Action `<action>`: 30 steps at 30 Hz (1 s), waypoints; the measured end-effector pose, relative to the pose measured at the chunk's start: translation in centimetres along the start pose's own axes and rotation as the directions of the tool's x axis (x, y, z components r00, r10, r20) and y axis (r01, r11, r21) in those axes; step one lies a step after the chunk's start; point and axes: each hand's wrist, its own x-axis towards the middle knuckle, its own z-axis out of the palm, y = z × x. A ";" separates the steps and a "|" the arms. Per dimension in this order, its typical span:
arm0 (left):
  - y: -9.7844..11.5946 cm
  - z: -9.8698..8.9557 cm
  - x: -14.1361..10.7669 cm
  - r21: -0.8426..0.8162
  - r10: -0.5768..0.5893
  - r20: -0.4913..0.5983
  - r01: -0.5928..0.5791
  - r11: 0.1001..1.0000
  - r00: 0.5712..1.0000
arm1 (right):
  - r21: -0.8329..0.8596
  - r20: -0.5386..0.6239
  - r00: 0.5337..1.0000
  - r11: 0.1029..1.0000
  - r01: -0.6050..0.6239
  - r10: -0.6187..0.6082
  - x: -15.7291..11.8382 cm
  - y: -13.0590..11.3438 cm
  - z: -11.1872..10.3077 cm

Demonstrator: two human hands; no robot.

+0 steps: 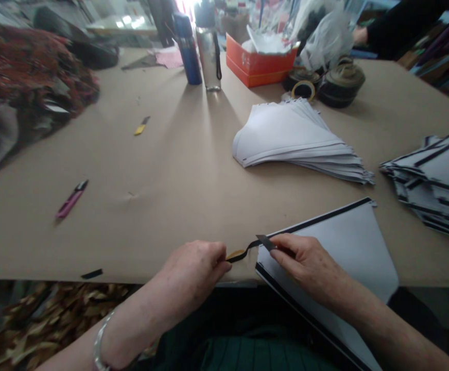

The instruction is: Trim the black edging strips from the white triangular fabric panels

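Green striped cloth [247, 353] lies across the person's lap, closest to the lens. Far left of the black-edged white panel [336, 263], below the table edge: brown-and-cream patterned fabric [50, 324]. Also left of the panel, a silver bangle [99, 342] sits on the left wrist.

Left hand [191, 273] just beyond the panel's near corner, fingers together, clamped on one end of a narrow black strip [243, 251]. Tan backing shows where the strip curls. Strip twists across the short gap between the hands. Right hand [309, 265] rests on the panel, fingers closed on the other end, with a flat dark tip poking out past them toward the left hand.

Left of the panel, on the brown-paper-covered table [178, 206]: short black scrap [91, 273] at the edge, pink-handled snips [71, 199], small yellow tool [141, 126]. Beyond the panel: fanned stack of white panels [297, 139]. Right of it, stack of black-striped panels [429, 185]. Farther beyond the panel: blue flask [187, 49], steel bottle [209, 46], orange box [261, 62]. Co-worker's hand [360, 35] at far right, well apart.
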 end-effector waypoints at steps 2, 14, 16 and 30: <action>0.0 -0.1 0.1 -0.057 0.013 -0.013 -0.014 0.998 1.000 | 0.032 0.013 0.998 0.997 -0.065 0.065 0.1 -0.3 0.5; 0.0 0.4 -0.1 -0.136 0.056 0.091 -0.044 0.990 0.994 | -0.326 -0.010 0.993 0.938 -0.113 0.117 0.2 0.5 3.4; 0.1 0.7 -0.1 -0.185 0.101 0.074 -0.086 0.979 0.992 | -0.324 -0.007 0.993 0.939 -0.117 0.121 0.2 0.3 3.3; 5.4 -0.9 0.2 -0.648 0.360 -0.207 -0.403 0.647 0.910 | 0.256 -0.072 0.987 0.959 -0.122 0.145 0.0 1.3 0.6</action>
